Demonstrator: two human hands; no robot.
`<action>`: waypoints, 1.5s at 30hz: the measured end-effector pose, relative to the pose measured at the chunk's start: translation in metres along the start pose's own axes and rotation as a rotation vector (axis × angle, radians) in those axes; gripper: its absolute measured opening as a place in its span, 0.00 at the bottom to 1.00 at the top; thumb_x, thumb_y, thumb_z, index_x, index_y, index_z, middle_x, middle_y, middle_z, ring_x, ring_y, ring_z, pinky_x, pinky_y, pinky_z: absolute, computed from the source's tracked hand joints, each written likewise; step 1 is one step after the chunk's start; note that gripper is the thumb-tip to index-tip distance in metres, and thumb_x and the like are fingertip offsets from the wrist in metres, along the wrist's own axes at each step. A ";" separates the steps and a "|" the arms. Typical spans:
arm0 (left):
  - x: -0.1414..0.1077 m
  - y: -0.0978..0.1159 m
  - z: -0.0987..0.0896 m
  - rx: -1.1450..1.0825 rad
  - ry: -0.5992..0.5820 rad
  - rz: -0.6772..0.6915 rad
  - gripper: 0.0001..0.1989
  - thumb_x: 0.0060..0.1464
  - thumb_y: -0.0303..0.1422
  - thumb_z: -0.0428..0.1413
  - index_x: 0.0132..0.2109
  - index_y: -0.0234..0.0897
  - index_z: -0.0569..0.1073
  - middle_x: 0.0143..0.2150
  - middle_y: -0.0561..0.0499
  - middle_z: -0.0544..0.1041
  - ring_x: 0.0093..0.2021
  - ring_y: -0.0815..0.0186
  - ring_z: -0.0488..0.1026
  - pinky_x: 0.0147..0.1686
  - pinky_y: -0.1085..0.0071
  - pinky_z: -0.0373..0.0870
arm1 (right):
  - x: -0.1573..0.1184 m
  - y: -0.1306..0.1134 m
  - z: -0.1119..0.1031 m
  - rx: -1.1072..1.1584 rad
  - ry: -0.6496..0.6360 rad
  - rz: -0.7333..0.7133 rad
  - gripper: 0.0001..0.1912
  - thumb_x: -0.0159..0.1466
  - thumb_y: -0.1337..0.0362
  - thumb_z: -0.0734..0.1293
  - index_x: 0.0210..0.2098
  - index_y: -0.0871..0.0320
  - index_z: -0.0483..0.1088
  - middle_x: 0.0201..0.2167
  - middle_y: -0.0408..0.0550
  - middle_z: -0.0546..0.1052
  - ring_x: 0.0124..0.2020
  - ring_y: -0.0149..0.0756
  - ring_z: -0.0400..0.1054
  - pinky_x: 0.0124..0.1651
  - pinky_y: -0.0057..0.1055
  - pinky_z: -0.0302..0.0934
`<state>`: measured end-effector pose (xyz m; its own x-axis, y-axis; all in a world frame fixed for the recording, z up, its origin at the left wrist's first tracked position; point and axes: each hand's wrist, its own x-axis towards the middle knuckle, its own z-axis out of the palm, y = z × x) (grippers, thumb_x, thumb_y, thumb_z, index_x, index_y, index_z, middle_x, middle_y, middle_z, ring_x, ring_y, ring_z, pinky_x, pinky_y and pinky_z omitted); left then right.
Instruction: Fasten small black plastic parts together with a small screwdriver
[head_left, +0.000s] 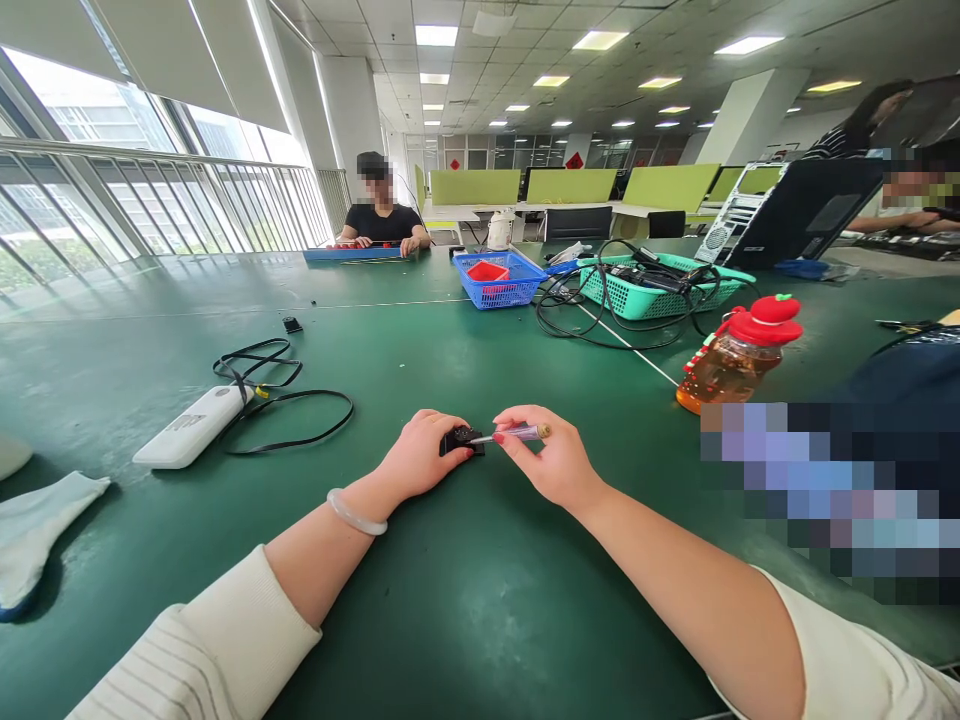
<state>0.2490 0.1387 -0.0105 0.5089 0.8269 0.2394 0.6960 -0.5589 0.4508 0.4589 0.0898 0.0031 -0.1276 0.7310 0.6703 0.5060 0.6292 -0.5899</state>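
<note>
A small black part lies on the green table, near the middle of the head view. My left hand holds it from the left, thumb in front and fingers behind. In my right hand is a screwdriver, pinched between thumb and fingers by its pinkish handle. The thin shaft points left, and its tip meets the black part. Fine details of the part are too small to make out.
A white power bank with a black cable lies left. Ahead are a blue basket, a green basket with cables, and a red-lidded bottle. A person sits across the table; others are at right.
</note>
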 end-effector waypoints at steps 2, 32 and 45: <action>0.000 0.000 0.000 -0.003 -0.001 0.000 0.15 0.56 0.41 0.57 0.49 0.43 0.76 0.48 0.48 0.79 0.54 0.52 0.69 0.57 0.53 0.66 | 0.001 0.002 0.000 0.011 0.005 0.048 0.06 0.64 0.60 0.66 0.39 0.53 0.73 0.33 0.45 0.80 0.36 0.38 0.75 0.43 0.37 0.69; 0.000 -0.003 0.000 -0.015 0.007 -0.043 0.16 0.55 0.42 0.57 0.48 0.42 0.75 0.48 0.47 0.78 0.55 0.52 0.69 0.57 0.52 0.67 | 0.006 0.035 0.007 0.191 0.130 0.517 0.18 0.56 0.46 0.70 0.30 0.55 0.73 0.36 0.49 0.78 0.39 0.42 0.72 0.42 0.38 0.67; 0.000 0.000 -0.002 -0.007 -0.012 -0.040 0.16 0.55 0.41 0.57 0.49 0.42 0.75 0.49 0.47 0.78 0.55 0.51 0.68 0.57 0.52 0.66 | 0.008 0.038 0.007 0.295 0.108 0.659 0.24 0.52 0.41 0.71 0.31 0.56 0.73 0.35 0.51 0.79 0.38 0.44 0.72 0.44 0.40 0.65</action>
<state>0.2480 0.1391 -0.0093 0.4865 0.8479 0.2107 0.7123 -0.5246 0.4663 0.4707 0.1214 -0.0169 0.2170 0.9621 0.1654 0.1954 0.1232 -0.9729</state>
